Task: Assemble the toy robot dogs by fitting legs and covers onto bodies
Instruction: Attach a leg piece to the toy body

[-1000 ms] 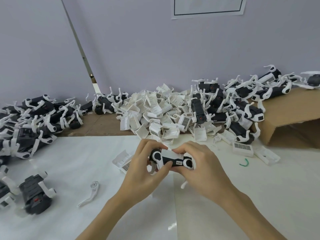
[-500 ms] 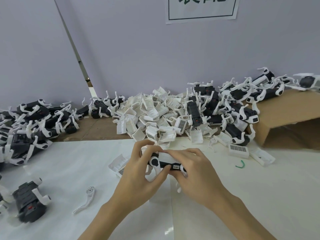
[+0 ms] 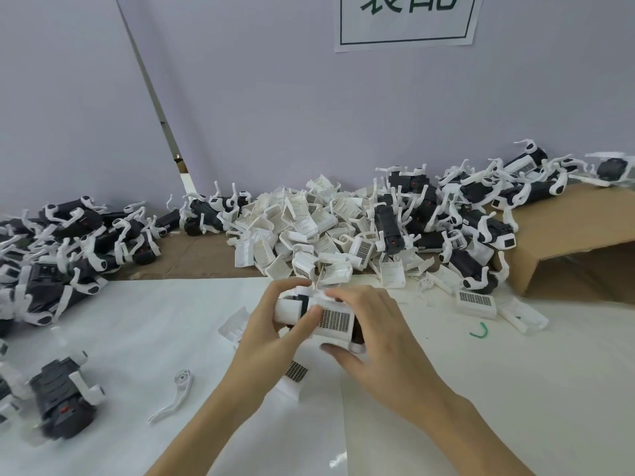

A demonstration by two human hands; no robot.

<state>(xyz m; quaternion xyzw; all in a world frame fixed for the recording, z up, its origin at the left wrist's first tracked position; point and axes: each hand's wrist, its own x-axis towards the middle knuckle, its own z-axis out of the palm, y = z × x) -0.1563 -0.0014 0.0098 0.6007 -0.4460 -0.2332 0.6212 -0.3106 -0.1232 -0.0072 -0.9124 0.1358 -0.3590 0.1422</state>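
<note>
Both hands, the left hand (image 3: 264, 324) and right hand (image 3: 374, 334), gripped one toy dog (image 3: 323, 319), apparently pressing its white cover (image 3: 335, 321) home; next likely needed firm, even squeezing until it seated

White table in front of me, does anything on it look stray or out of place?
Yes. A single loose white leg lies alone left of the hands, away from the pile of white covers. A small green curved scrap lies to the right, unlike any other part in view.
</note>
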